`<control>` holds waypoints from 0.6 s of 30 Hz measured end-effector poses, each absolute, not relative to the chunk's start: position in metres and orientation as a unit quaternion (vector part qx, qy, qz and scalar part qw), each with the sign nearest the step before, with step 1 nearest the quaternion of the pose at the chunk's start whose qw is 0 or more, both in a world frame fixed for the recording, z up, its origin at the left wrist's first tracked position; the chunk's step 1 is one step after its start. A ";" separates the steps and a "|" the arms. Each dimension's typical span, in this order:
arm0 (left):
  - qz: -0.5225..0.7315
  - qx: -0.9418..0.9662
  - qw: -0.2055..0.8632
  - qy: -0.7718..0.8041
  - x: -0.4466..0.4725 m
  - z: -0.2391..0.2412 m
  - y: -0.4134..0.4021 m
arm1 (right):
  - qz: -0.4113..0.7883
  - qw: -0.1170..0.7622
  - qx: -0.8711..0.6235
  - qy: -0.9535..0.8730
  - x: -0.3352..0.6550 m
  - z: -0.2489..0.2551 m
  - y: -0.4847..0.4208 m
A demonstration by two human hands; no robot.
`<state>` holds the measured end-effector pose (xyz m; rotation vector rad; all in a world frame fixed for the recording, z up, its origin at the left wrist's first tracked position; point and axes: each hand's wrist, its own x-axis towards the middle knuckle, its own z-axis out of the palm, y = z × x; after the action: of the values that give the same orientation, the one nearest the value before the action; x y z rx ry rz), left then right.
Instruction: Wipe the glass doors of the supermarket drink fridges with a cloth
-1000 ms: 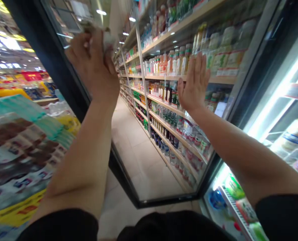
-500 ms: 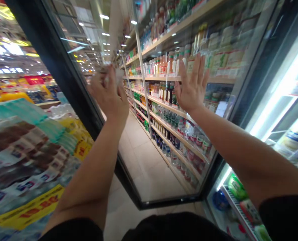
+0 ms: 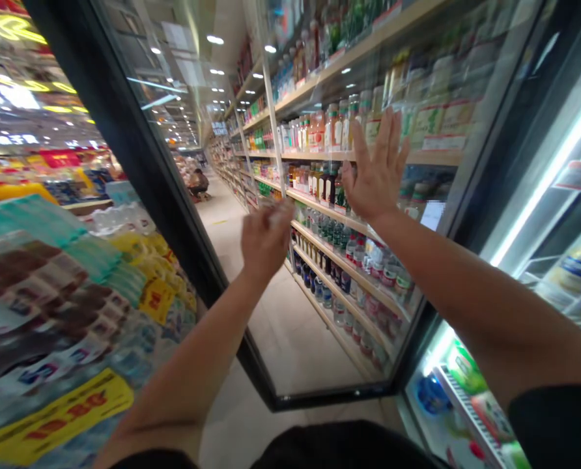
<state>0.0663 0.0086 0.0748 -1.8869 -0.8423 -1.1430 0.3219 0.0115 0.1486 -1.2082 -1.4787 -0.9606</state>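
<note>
An open glass fridge door with a black frame (image 3: pixel 320 398) stands in front of me. My right hand (image 3: pixel 376 170) lies flat against the glass, fingers stretched out and apart, holding nothing. My left hand (image 3: pixel 265 238) is lower and to the left, near the middle of the pane. It is blurred by motion, and its fingers are curled round a small pale wad of cloth (image 3: pixel 281 210) pressed towards the glass. Both forearms are bare below black sleeves.
On the right, a bright light strip (image 3: pixel 539 189) lights the fridge interior and its wire shelves of packaged goods (image 3: pixel 461 365). Stacked wrapped packs (image 3: pixel 51 293) fill the left. Through the glass run aisle shelves of bottles (image 3: pixel 339 241). A person (image 3: pixel 198 182) is far down the aisle.
My left hand has swept down and to the right across the glass, from the upper left to the middle of the pane. My right hand has stayed flat in place.
</note>
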 end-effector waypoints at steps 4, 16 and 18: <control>-0.363 -0.800 0.383 -0.285 0.075 0.052 0.009 | -0.375 0.496 -0.491 -0.609 0.321 0.148 0.014; -0.428 -0.766 0.411 -0.247 0.079 -0.002 0.010 | -0.439 0.431 -0.540 -0.574 0.316 0.149 0.014; -0.455 -0.744 0.403 -0.277 0.074 0.002 0.011 | -0.445 0.436 -0.535 -0.571 0.317 0.148 0.014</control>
<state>0.0736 0.0109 0.0021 -1.8797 -0.6987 -1.1499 0.3166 0.0137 0.1483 -1.3318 -1.4216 -1.1066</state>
